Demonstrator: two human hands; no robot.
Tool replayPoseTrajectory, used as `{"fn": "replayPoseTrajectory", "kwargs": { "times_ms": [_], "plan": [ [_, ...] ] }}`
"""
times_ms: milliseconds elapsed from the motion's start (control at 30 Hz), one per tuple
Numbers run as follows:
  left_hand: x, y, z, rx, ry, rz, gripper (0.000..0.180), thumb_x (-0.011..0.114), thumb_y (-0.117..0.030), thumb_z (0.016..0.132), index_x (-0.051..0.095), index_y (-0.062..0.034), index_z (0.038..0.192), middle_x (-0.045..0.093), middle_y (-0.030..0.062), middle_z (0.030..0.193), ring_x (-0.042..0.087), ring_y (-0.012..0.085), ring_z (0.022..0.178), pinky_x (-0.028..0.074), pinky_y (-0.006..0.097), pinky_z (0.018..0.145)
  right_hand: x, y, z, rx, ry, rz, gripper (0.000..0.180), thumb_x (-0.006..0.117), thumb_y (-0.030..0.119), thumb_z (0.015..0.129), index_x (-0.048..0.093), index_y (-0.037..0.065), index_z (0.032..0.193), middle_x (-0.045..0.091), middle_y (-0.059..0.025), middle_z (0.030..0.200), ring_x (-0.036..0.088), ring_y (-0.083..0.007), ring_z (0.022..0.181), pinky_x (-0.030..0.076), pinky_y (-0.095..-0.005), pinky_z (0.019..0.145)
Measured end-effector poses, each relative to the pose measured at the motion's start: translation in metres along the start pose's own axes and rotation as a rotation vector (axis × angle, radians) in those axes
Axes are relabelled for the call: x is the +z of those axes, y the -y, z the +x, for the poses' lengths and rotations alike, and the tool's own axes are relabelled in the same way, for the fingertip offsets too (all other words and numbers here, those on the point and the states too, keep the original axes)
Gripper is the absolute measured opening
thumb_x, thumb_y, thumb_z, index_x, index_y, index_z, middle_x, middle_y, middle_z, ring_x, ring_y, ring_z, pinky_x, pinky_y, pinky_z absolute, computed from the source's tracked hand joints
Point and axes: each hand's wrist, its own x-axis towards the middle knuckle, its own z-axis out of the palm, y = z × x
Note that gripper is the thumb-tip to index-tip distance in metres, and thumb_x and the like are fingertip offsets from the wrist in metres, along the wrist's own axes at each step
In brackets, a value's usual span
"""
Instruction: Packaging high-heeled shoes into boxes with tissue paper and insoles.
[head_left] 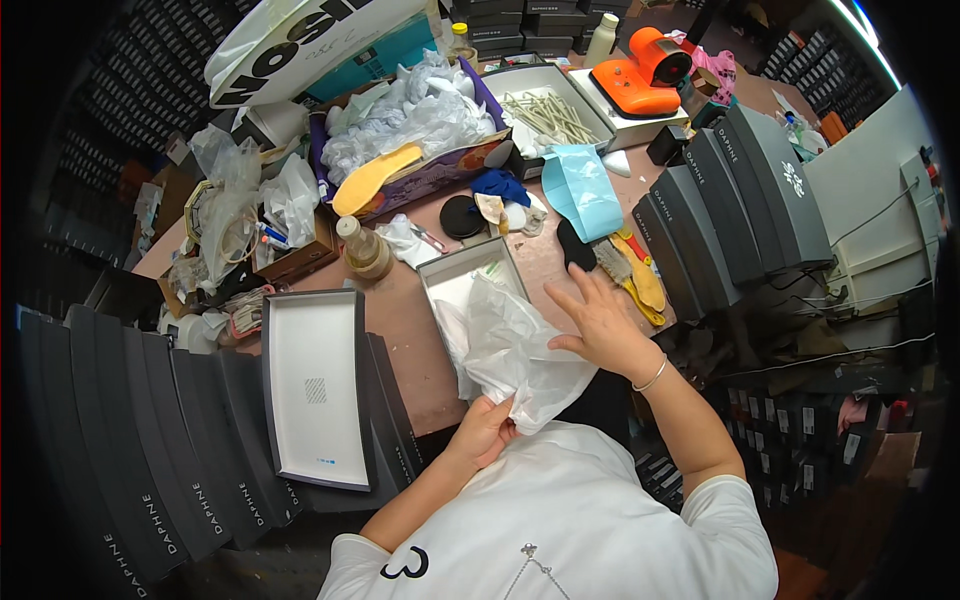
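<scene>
My left hand (483, 432) is closed on the near edge of a crumpled sheet of white tissue paper (530, 355). The paper spills out over the near end of an open shoe box (470, 262) with dark sides and a white inside. Whatever lies under the tissue is hidden. My right hand (603, 325) is held just right of the paper, fingers spread and holding nothing. Close beyond its fingertips are a black pad (575, 247) and a wooden-handled brush (613, 262). Left of the box, an upturned dark box lid (318, 390) shows its white inside.
Dark shoe boxes stand in rows at left (150, 430) and right (740, 200). Farther back are a purple box of crumpled tissue with a yellow insole (378, 180), a glass pump bottle (366, 250), a tray of pale sticks (550, 115), a blue sheet (580, 190) and an orange device (645, 75).
</scene>
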Motion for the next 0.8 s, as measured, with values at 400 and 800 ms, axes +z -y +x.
{"fn": "replayPoseTrajectory", "kwargs": {
  "times_ms": [400, 800],
  "plan": [
    [-0.029, -0.002, -0.001, -0.244, 0.164, -0.666, 0.084, 0.047, -0.062, 0.088, 0.027, 0.0014, 0.14, 0.035, 0.0221, 0.141, 0.035, 0.0383, 0.133, 0.03, 0.052, 0.109, -0.013, 0.053, 0.04, -0.283, 0.002, 0.6, 0.021, 0.058, 0.004, 0.083, 0.06, 0.003, 0.104, 0.065, -0.0159, 0.088, 0.063, -0.0351, 0.082, 0.05, -0.0406, 0.071],
    [-0.041, -0.073, 0.041, 0.467, -0.063, 0.869, 0.075, 0.058, 0.002, 0.076, 0.026, -0.0018, 0.144, 0.046, 0.0172, 0.136, 0.051, 0.0269, 0.121, 0.043, 0.039, 0.099, 0.043, -0.028, -0.087, 0.52, 0.05, 2.284, 0.075, 0.055, 0.054, 0.087, 0.027, 0.015, 0.144, 0.044, -0.0226, 0.135, 0.054, -0.0394, 0.115, 0.05, -0.0548, 0.089]
  ]
}}
